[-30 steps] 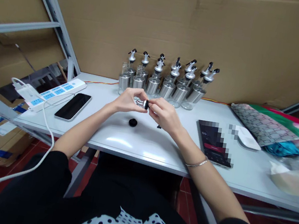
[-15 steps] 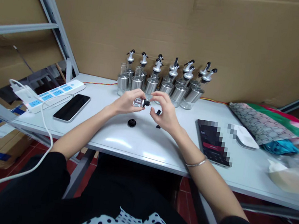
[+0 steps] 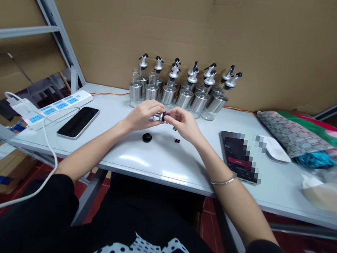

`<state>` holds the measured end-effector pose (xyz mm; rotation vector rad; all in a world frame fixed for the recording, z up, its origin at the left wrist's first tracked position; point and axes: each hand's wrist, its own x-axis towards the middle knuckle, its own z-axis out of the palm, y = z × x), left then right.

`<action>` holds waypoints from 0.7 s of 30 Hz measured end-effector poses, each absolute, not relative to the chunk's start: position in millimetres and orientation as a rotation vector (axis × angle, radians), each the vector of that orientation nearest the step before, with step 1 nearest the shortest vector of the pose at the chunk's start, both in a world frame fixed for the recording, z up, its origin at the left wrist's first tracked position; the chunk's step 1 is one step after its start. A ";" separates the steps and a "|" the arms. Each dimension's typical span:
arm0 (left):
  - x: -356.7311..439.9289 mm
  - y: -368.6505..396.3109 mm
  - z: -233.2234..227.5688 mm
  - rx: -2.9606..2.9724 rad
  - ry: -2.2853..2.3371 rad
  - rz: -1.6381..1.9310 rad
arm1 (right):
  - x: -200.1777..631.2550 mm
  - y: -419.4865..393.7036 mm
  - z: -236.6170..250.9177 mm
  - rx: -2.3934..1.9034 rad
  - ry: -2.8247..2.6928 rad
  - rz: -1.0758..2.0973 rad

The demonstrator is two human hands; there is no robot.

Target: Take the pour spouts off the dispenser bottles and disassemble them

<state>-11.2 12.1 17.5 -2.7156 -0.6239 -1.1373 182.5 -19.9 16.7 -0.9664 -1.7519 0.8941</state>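
My left hand (image 3: 142, 115) grips a small silver-and-black bottle pourer (image 3: 161, 117), held sideways above the table. Fingertips of my right hand (image 3: 184, 123) are pinched on the pourer's black end, partly covering it. A round black stopper (image 3: 147, 137) lies on the table below my left hand. Small black pieces (image 3: 177, 141) lie under my right hand. Behind both hands stand several glass bottles with steel sleeves (image 3: 168, 95), most topped with silver pourers. Two at the front left, including one bottle (image 3: 134, 92), have bare necks.
On the left of the white table (image 3: 133, 151) lie a power strip (image 3: 60, 106) with a cable and a phone (image 3: 78, 122). To the right are another phone (image 3: 237, 153), a white device (image 3: 275, 149), a patterned bag (image 3: 290, 134) and a tape roll (image 3: 326, 194).
My right hand's fingers have closed from a spread position onto the pourer's black end. My left hand still holds the pourer. The whole view has shifted slightly.
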 end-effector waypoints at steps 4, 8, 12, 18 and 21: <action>-13.0 11.5 24.5 -2.750 -0.653 -1.057 | 185.8 -22.7 22.2 -0.971 -1.867 0.724; -14.6 11.0 30.3 -2.794 -0.707 -1.063 | 186.1 -27.2 26.5 -0.908 -1.992 0.495; -15.8 11.1 31.1 -2.816 -0.684 -1.105 | 187.0 -25.7 23.2 -0.864 -2.080 0.274; -16.0 8.6 32.3 -2.813 -0.721 -1.033 | 189.5 -19.2 14.7 -0.754 -2.126 0.067; -16.2 8.1 33.1 -2.809 -0.720 -1.045 | 189.8 -18.9 15.0 -0.743 -2.147 0.018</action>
